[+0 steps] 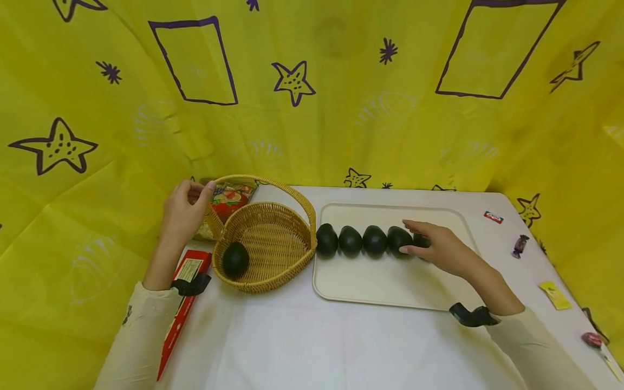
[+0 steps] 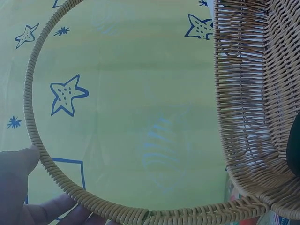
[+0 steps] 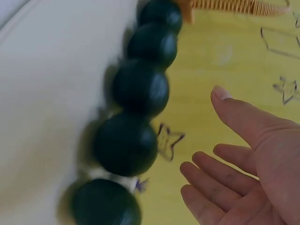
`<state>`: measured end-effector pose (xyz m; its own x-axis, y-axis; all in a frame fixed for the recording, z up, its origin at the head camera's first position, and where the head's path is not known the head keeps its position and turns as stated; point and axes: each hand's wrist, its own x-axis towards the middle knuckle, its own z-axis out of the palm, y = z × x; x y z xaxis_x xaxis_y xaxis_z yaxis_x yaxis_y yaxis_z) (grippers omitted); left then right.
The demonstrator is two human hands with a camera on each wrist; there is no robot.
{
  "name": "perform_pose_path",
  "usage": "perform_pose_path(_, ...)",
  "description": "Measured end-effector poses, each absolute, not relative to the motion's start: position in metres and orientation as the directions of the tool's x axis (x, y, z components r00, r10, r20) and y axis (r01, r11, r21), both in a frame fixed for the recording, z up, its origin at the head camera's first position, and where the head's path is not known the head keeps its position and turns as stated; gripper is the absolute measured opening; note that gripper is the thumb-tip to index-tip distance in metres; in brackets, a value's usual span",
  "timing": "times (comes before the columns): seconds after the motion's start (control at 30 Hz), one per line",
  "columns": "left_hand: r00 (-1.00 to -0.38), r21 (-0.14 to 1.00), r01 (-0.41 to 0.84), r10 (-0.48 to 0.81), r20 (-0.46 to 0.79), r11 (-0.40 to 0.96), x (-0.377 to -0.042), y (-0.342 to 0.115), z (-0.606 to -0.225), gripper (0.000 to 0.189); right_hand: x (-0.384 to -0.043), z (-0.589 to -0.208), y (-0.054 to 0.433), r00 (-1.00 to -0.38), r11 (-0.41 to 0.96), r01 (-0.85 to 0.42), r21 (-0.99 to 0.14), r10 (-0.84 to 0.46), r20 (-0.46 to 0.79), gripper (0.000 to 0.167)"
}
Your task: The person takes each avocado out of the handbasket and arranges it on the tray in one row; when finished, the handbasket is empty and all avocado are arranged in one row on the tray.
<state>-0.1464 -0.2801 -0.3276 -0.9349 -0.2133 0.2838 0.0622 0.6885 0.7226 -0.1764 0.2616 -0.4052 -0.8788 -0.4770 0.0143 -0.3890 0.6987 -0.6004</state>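
Note:
A wicker basket (image 1: 278, 244) with a tall arched handle stands left of centre, one dark green avocado (image 1: 236, 260) lying inside it. My left hand (image 1: 184, 208) holds the basket's handle (image 2: 89, 199) on its left side, thumb on one side and fingers behind. To the right, several avocados (image 1: 375, 241) form a row across a cream tray (image 1: 380, 284). Over the right end of that row hovers my right hand (image 1: 441, 246), its thumb and fingers spread apart with nothing between them; it partly hides the last avocado. In the right wrist view its palm (image 3: 290, 168) is bare.
Behind the basket sits a colourful food packet (image 1: 231, 200). A red box (image 1: 182, 309) lies under my left forearm. Along the table's right side are a small red wrapper (image 1: 493, 217), a dark wrapped candy (image 1: 520, 246), a yellow packet (image 1: 554, 295) and a lollipop (image 1: 592, 340).

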Motion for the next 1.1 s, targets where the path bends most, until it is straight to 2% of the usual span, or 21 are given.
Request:
perform_pose_path(0.33,-0.934,0.721,0.070,-0.208,0.290,0.689,-0.148,-0.281,-0.328,0.067,-0.172,-0.394,0.185,-0.779,0.607,-0.522,-0.599,-0.625,0.046,0.068)
perform_pose_path(0.6,-0.934,0.719,0.068,-0.209,0.290,0.692,-0.148,-0.281,-0.329,0.067,-0.165,-0.388,0.116,-0.664,0.512,-0.616,-0.598,-0.746,0.045,0.064)
perform_pose_path(0.9,-0.935,0.722,0.068,-0.208,0.287,0.688,-0.148,-0.282,-0.328,0.067,-0.160,-0.390,0.045,-0.569,0.425,-0.681,-0.596,-0.820,0.066,0.062)
perform_pose_path(1.1,-0.935,0.722,0.069,-0.208,0.288,0.689,-0.149,-0.281,-0.329,0.067,-0.165,-0.397,0.006,-0.563,0.439,-0.693,-0.571,-0.825,0.048,0.061)
